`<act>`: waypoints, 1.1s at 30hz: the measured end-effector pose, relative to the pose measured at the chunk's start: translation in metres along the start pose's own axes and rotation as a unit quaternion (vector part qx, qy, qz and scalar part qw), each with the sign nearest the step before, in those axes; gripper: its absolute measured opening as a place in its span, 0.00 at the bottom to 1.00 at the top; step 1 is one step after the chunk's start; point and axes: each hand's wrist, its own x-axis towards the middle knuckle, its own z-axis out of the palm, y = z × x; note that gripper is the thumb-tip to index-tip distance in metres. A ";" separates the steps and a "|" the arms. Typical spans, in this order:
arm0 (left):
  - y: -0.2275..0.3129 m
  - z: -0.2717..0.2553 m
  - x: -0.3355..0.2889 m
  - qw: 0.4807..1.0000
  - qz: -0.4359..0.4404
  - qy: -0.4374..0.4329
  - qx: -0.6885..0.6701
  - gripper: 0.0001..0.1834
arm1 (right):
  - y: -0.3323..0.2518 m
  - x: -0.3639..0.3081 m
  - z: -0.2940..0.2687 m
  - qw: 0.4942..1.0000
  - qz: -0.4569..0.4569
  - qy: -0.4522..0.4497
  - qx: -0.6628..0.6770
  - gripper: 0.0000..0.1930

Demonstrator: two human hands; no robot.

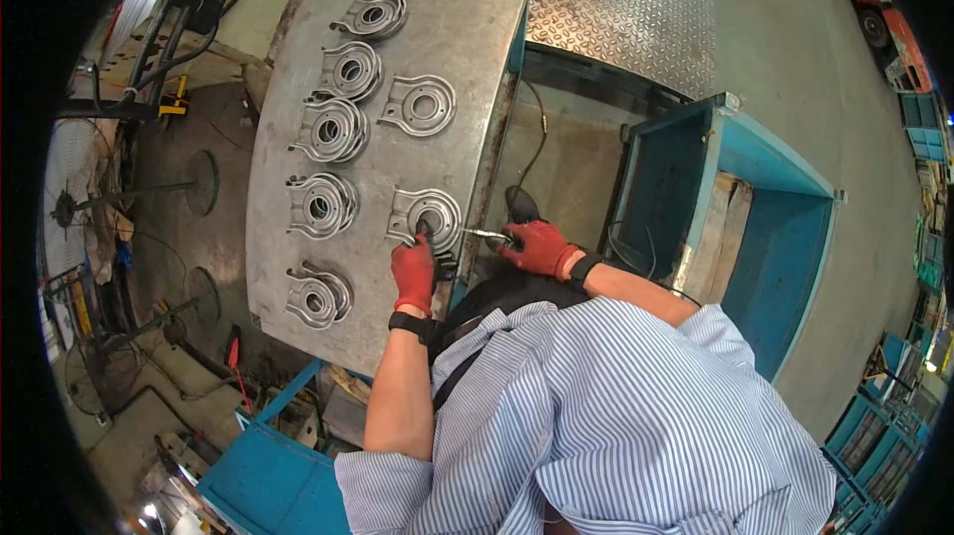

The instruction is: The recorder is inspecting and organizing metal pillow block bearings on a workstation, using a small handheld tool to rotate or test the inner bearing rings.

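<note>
My left hand (414, 272), in a red glove with dark fingertips, grips the near edge of a round stamped metal bracket (438, 210) lying on the steel tabletop (298, 152). Just to the right, my right hand (540, 249), also gloved in red, is closed round a slim tool with a silver tip (483, 232). That tip points left at the bracket's rim; whether it touches cannot be made out. Another single bracket (424, 106) lies farther up the table. Along the left side sit several stacks of like brackets, one stack (321, 205) level with my hands.
A blue metal bin (775, 138) stands at right, holding a brown board. An air hose (543, 128) hangs beside the table's right edge. Beyond is a diamond-plate sheet (626, 8). A fan (75, 202) stands at left, and a blue metal surface (278, 485) is at lower left.
</note>
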 end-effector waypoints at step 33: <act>-0.008 0.006 0.002 0.995 -0.091 -0.047 -0.020 0.28 | -0.011 0.005 0.006 0.991 -0.057 0.114 -0.050 0.25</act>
